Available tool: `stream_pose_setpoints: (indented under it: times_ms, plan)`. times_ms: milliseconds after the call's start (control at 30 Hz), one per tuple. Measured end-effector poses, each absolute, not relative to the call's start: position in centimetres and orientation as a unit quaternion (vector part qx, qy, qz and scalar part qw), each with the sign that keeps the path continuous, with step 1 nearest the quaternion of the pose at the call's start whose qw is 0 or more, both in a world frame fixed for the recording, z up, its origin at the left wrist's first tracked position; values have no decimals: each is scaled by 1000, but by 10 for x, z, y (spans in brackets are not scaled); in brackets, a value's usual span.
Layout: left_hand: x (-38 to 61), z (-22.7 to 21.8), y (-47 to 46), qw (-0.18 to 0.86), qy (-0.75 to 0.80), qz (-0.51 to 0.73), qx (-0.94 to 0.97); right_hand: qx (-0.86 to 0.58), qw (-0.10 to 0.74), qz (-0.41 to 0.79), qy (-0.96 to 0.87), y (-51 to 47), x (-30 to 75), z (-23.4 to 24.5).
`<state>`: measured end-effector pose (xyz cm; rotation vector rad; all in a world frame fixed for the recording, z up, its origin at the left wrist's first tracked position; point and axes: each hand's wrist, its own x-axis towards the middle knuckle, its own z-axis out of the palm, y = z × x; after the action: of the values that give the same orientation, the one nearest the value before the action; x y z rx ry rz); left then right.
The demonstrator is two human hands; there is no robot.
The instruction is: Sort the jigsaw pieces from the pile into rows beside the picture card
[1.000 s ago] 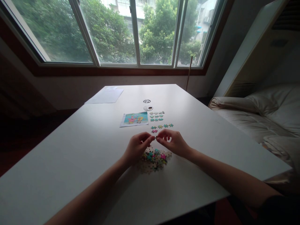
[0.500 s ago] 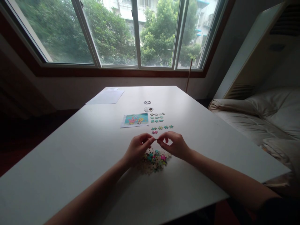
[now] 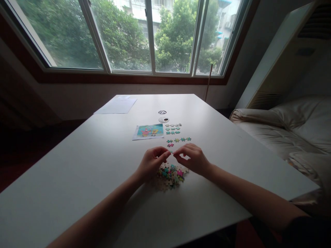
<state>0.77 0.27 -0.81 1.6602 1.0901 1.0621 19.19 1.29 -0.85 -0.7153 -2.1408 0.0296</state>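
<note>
My left hand (image 3: 151,162) and my right hand (image 3: 191,158) meet fingertip to fingertip just above a heap of loose puzzle pieces (image 3: 170,175) on the white table (image 3: 77,172). Both hands are pinched; between the fingertips sits a tiny puzzle piece (image 3: 171,152), hard to make out. Beyond the hands lie sorted puzzle pieces in short rows (image 3: 178,139) and a small cartoon reference picture (image 3: 148,131).
A round lid (image 3: 163,120) and a cable hole (image 3: 162,112) lie past the picture. A sheet of paper (image 3: 116,106) rests at the far left corner. A sofa with a light cover (image 3: 284,127) stands right of the table; windows run along the far wall.
Both hands stay pinched together above the heap. They have sunk slightly toward the table; the view shifted a little.
</note>
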Motion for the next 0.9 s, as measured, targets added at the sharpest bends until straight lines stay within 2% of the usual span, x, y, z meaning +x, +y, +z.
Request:
stream_pose_setpoints:
  times_ms: [200, 567, 900]
  plan:
    - [9, -4, 2, 458, 419, 443, 647, -262, 404, -22, -876, 14, 193, -10]
    - [6, -7, 4, 447, 428, 437, 652, -278, 420, 28, -863, 12, 192, -8]
    - [6, -7, 4, 435, 429, 444, 655, -305, 419, 26, -855, 14, 193, -12]
